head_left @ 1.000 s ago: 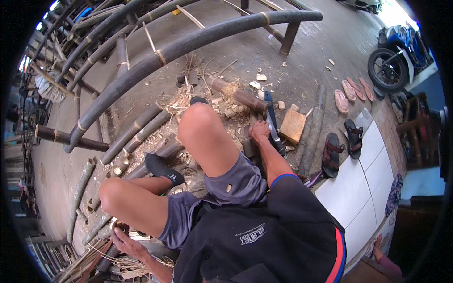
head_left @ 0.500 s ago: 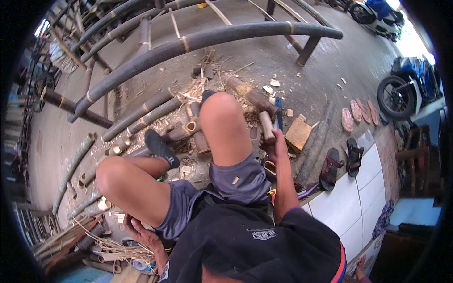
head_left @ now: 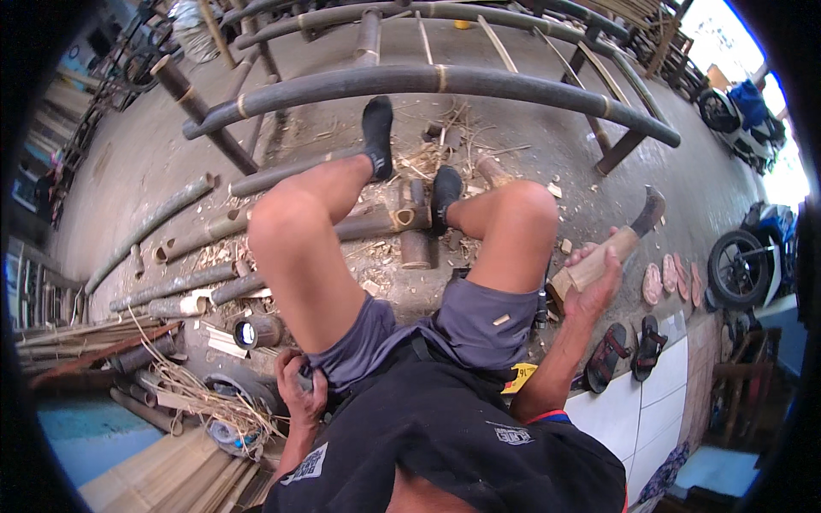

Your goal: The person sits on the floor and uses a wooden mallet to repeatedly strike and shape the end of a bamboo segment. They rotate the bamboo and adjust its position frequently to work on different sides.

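My right hand (head_left: 594, 278) is wrapped round the pale, thick wooden handle (head_left: 590, 269) of a tool, out to the right of my right knee. A dark, curved metal blade (head_left: 651, 211) sticks out of its far end. My left hand (head_left: 299, 391) is closed beside my left thigh, with something small and dark grey showing between thumb and fingers; its kind I cannot make out. Between my feet, a notched bamboo piece (head_left: 409, 219) rests across a short dark bamboo stump (head_left: 416, 250).
A dark bamboo frame (head_left: 342, 92) stands in front. Bamboo poles (head_left: 184, 280) and shavings litter the floor at left. Bamboo strips (head_left: 184, 385) lie by my left arm. Sandals (head_left: 605, 355), pink slippers (head_left: 652, 284), white tiles (head_left: 658, 402) and a motorbike (head_left: 742, 265) are at right.
My right hand has lifted the tool outward and its blade now shows. The left hand has come up beside my thigh. My feet have shifted forward, and the view has turned.
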A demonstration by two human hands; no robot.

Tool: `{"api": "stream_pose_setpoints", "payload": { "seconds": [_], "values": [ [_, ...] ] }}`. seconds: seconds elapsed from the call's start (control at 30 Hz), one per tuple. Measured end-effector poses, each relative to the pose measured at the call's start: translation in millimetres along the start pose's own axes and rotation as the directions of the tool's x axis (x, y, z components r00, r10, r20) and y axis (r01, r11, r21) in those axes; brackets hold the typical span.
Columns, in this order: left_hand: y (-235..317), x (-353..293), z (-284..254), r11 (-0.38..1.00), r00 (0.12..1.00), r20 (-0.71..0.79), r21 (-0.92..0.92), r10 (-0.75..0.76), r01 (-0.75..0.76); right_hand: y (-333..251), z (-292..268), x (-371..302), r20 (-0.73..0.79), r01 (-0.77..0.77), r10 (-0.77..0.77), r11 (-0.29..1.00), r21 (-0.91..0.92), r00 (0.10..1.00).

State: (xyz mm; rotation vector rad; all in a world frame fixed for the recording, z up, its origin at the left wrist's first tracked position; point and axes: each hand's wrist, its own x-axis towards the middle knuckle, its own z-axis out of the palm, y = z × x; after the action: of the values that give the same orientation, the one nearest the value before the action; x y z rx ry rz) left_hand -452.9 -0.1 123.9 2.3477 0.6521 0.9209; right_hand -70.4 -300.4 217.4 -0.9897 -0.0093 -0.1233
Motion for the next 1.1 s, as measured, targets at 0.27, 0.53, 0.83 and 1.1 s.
{"api": "stream_pose_setpoints", "payload": {
  "seconds": [0.27,0.53,0.83,1.1],
  "values": [
    [32,96,5,0.977,0.924,-0.317,0.083,0.213,-0.197,-14,55,-20,0.191,0.064,-0.059,0.998,-0.022,0.98],
    [104,232,-9,0.854,0.684,-0.686,-0.18,0.247,-0.489,23,93,-25,0.141,-0.265,0.273,0.961,-0.075,0.952],
    [143,240,125,0.796,0.989,0.149,-0.6,0.007,0.085,148,60,-16,0.139,-0.701,0.721,0.692,-0.172,0.678],
    [-36,243,296,0.924,0.767,0.523,0.285,-0.371,0.253,187,38,-19,0.054,-0.758,0.793,0.599,-0.258,0.607]
  ]
}}
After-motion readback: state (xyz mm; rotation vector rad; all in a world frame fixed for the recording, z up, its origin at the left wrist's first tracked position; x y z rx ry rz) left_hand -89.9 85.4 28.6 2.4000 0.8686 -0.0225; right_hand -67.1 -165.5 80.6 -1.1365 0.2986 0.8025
